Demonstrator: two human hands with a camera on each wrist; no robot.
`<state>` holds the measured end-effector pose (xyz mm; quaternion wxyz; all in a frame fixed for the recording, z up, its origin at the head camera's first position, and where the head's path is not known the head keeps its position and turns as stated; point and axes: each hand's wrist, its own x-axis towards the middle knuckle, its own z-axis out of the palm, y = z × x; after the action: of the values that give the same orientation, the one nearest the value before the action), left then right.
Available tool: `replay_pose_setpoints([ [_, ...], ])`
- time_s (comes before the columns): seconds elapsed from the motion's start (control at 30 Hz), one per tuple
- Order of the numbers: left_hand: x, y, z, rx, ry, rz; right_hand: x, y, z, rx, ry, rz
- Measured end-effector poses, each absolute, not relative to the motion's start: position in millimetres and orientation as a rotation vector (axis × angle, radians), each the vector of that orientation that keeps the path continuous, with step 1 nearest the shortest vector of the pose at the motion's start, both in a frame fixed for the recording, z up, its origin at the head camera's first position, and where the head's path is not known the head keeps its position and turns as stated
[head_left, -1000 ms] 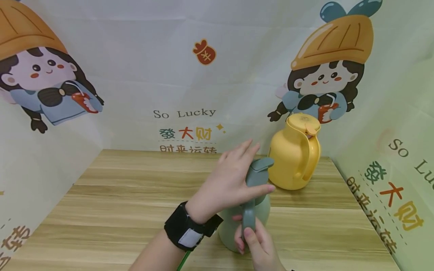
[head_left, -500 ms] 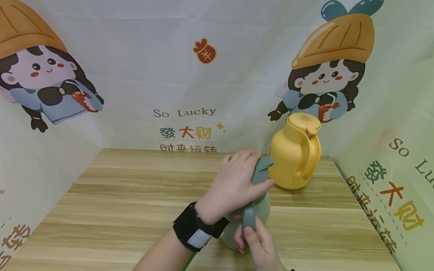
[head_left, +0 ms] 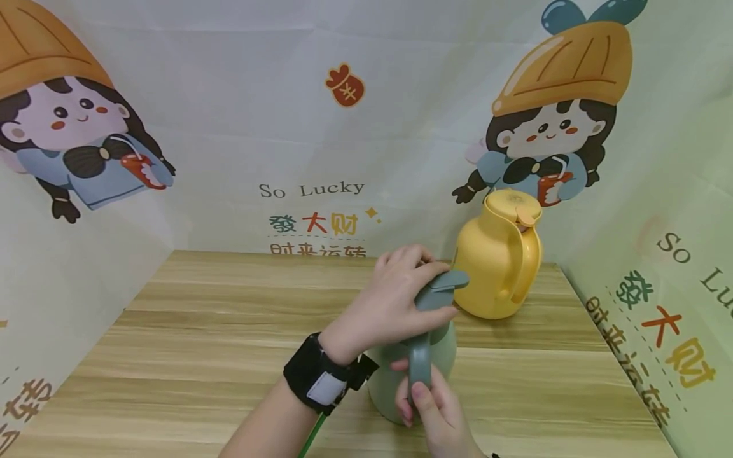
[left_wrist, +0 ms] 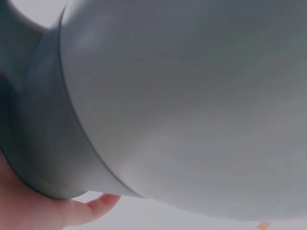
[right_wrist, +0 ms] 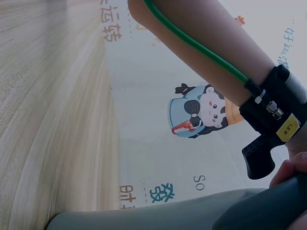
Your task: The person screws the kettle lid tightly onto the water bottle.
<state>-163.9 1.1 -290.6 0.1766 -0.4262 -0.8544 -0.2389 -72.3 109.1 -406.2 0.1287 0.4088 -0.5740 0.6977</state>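
Note:
A green thermos jug [head_left: 386,401] stands upright on the table in the head view, with a darker grey-green lid [head_left: 435,299] and handle [head_left: 420,366]. My left hand [head_left: 395,305] lies over the lid from the left, its fingers bent round the far side and the thumb along the near side. Below it, my right hand [head_left: 438,407] grips the handle. The jug's pale body [left_wrist: 192,105] fills most of the left wrist view, with part of the left hand [left_wrist: 43,211] under the collar. In the right wrist view the jug [right_wrist: 134,218] shows along the bottom.
A yellow thermos jug [head_left: 492,267] stands behind and to the right, close to the lid. The wood-grain table [head_left: 200,356] meets a printed cloth backdrop [head_left: 229,127] at the back and sides. A green cable [head_left: 312,436] runs from the left wrist strap [head_left: 321,375].
My left hand's straight fingers have bent round the lid. The hand moved right, then back left, and the lid's tab has shifted slightly right. My right hand keeps its grip on the handle.

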Motion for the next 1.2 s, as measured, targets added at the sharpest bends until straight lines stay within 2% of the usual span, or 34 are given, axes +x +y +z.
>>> replay_pose_setpoints([
  [0.3,-172,-3,-293,-1.342,-2.34,-0.709,-73,109,-407,1.203,-1.657,2.018],
  [1.2,-157,-18,-293,-1.503,-2.164,-0.944,-74,109,-407,1.235,-1.625,1.993],
])
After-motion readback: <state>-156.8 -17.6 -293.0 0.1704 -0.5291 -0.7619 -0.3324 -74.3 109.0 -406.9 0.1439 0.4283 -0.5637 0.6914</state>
